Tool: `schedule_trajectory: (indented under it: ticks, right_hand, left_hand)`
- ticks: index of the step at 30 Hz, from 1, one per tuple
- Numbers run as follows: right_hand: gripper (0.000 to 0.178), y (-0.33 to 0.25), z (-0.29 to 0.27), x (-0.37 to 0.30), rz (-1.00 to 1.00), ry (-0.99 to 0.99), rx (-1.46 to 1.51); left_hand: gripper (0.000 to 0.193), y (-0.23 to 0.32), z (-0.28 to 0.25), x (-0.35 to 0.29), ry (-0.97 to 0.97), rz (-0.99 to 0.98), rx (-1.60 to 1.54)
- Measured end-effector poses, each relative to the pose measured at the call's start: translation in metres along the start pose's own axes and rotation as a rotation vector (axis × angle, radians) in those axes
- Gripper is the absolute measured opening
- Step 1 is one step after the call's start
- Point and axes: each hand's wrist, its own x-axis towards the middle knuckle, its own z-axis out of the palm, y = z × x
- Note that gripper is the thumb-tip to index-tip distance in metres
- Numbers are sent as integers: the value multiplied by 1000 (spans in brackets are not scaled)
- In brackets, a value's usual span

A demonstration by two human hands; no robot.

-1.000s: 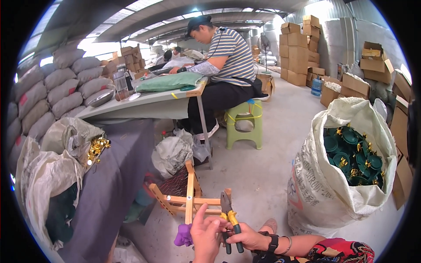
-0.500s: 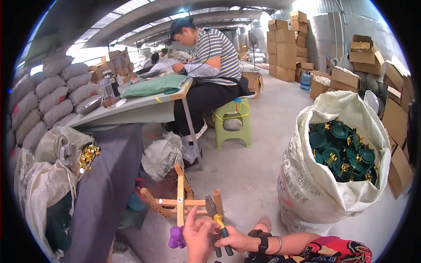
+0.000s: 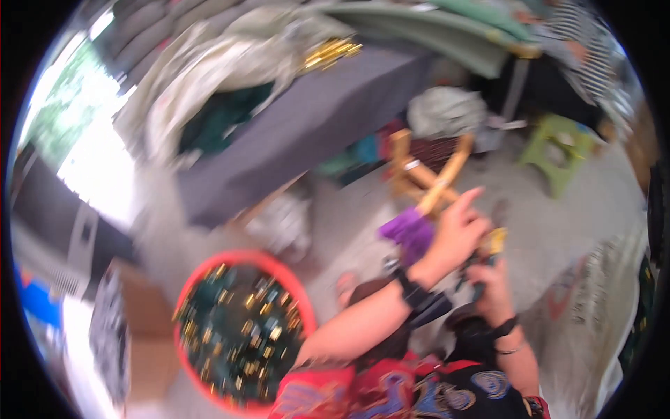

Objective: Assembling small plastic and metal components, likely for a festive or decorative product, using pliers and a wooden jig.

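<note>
Motion blurs the view. My right hand (image 3: 494, 279) is closed round the handles of hand pliers (image 3: 497, 241) with yellow and dark grips. Right beside the pliers is my left hand (image 3: 457, 234), its index finger stretched out and its other fingers curled in; whatever they pinch is too blurred to make out. A purple cloth wrap (image 3: 412, 234) covers the near end of a wooden folding frame (image 3: 436, 181), just left of my left hand. At my left, a red tub (image 3: 303, 300) holds many dark green pieces with gold clips.
A table with a dark grey cloth (image 3: 314, 119) crosses the upper left, bearing white sacks (image 3: 230, 66) and gold pieces (image 3: 331, 52). A cardboard box (image 3: 150, 335) stands beside the tub. Another person (image 3: 586, 49) sits beyond a green stool (image 3: 558, 150). A large woven sack (image 3: 586, 314) is at right.
The view has swung left and down, bringing the red tub and cardboard box into sight. Both hands now appear farther right in the picture, with the pliers still in my right hand.
</note>
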Motion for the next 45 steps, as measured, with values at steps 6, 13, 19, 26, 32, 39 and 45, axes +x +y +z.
schedule_trajectory:
  ticks: [6,13,19,26,32,39,45]
  right_hand:
    - [46,8,0,8,-39,-128,77]
    - [51,14,-21,8,-40,-164,82]
    - [49,11,-15,5,-47,-153,124]
    - [49,18,3,8,-22,-171,80]
    - [44,-9,-7,-3,-74,-43,22]
    - [46,14,-2,10,30,-66,138]
    - [45,-1,-14,-12,-37,-70,210]
  left_hand:
    - [49,68,-92,-85,293,140,328]
    - [40,42,-261,-313,1123,-130,1524]
    - [47,65,-302,-422,1463,-583,1883]
    - [36,47,-346,-437,1428,-834,1697]
    - [20,41,-350,-411,1380,-592,1722]
    - [41,41,-360,-474,1185,-866,2041]
    - [40,57,-323,-417,1268,-483,1893]
